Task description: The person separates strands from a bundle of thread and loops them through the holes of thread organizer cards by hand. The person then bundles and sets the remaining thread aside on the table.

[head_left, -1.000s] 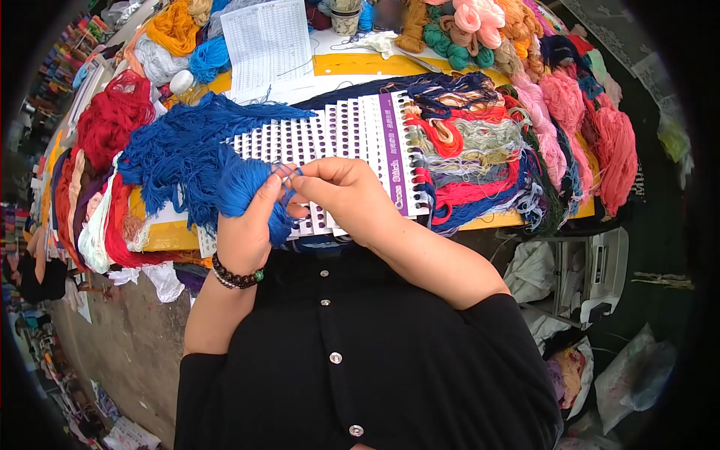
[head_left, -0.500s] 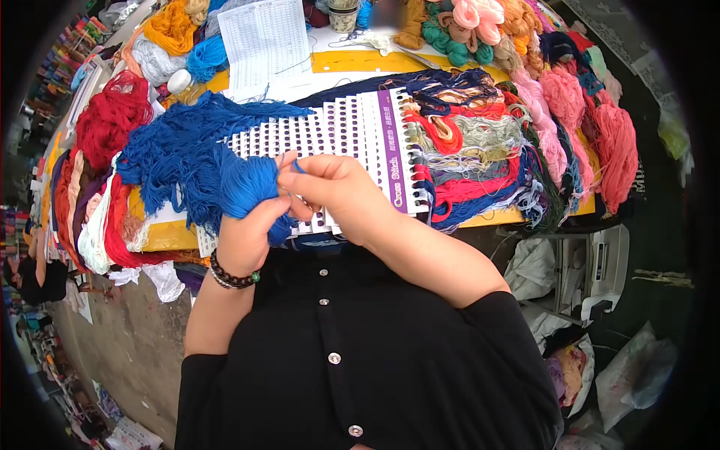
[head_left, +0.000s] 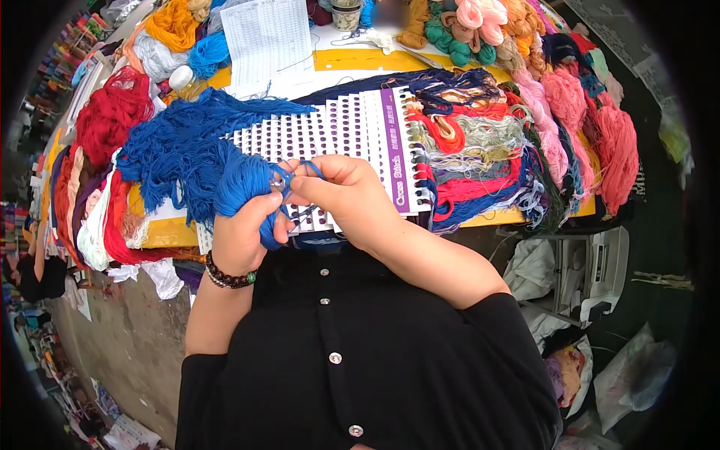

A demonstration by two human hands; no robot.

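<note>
My left hand (head_left: 246, 231) is closed round a thick bundle of blue embroidery thread (head_left: 241, 184), its thumb pressed on top. My right hand (head_left: 339, 191) pinches a few blue strands (head_left: 310, 171) at the bundle's right side, and a small loop shows above its fingers. Both hands are close together over white punched thread cards (head_left: 300, 131) with a purple strip marked "Cross Stitch" (head_left: 395, 154). A large loose heap of darker blue thread (head_left: 176, 150) lies to the left, spreading over the cards.
Multicoloured threads (head_left: 472, 150) hang from the cards' right edge. A printed chart (head_left: 266, 45), scissors (head_left: 421, 57) and a cup (head_left: 346, 15) lie toward the back. Red thread (head_left: 112, 109) sits at left, pink skeins (head_left: 615, 154) at right. A white plastic frame (head_left: 600, 274) stands below the table.
My right hand has shifted slightly right, drawing blue strands out from the bundle into a wider loop. The left hand has moved a little to the left, still gripping the bundle.
</note>
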